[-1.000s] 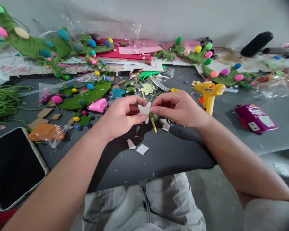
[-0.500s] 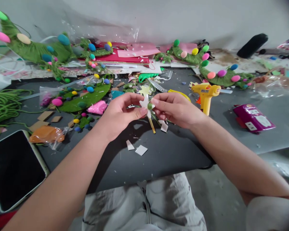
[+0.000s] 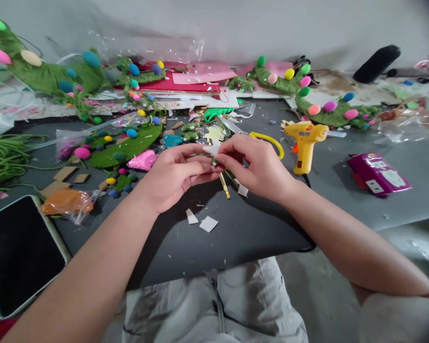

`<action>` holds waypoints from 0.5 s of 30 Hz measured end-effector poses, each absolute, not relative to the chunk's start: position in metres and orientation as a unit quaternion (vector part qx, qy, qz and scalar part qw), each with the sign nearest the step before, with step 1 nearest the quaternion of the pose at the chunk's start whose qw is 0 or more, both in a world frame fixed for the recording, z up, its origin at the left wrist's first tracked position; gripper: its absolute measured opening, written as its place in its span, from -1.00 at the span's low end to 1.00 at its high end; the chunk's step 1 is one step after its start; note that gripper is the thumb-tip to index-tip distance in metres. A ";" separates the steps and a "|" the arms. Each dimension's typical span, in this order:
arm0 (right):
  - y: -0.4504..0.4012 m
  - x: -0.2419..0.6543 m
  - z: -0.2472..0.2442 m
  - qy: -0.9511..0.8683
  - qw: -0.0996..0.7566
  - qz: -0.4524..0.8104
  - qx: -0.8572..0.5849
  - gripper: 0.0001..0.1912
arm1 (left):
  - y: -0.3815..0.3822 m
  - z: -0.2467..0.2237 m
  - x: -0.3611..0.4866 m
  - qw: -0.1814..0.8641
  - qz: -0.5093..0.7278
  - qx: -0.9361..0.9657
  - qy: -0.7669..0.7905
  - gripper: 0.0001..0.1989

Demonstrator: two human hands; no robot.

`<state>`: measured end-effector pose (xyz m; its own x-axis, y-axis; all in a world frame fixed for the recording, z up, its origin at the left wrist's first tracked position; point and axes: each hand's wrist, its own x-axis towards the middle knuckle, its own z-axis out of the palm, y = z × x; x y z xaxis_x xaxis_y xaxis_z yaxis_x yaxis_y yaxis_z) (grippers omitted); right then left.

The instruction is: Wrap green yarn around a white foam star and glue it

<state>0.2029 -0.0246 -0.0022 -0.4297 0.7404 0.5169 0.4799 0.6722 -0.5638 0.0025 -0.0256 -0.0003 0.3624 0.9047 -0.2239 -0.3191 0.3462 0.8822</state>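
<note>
My left hand (image 3: 182,171) is cupped under a small white cutout (image 3: 212,149), its thumb and fingers closed around the lower part. The thumb and fingertips of my right hand (image 3: 255,164) pinch the same cutout from the other side. A bit of green (image 3: 215,160) shows between the fingertips; the rest is hidden by them. Just below the hands a gold pencil-like stick (image 3: 224,186) lies on the dark table, beside a white scrap (image 3: 242,190). Two more white pieces, one of them square (image 3: 209,224), lie nearer to me.
A yellow glue gun (image 3: 305,145) stands to the right, with a purple packet (image 3: 378,175) beyond it. A tablet (image 3: 21,255) is at the left edge. Green shapes with coloured balls (image 3: 132,143), an orange clay bag (image 3: 67,200) and yellow-handled scissors (image 3: 271,140) crowd the back.
The white cutout has tipped from upright to nearly flat. My right hand has turned over it, and my left fingers have moved beneath.
</note>
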 end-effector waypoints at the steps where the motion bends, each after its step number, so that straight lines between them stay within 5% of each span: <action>1: -0.024 0.204 -0.002 -0.835 0.390 0.149 -0.359 -0.87 | -0.025 0.000 0.003 0.734 0.426 0.374 0.375 -0.78; 15: -0.025 0.209 0.000 -0.885 0.317 0.051 -0.337 -0.83 | -0.027 -0.003 0.007 0.694 0.489 0.352 0.393 -0.81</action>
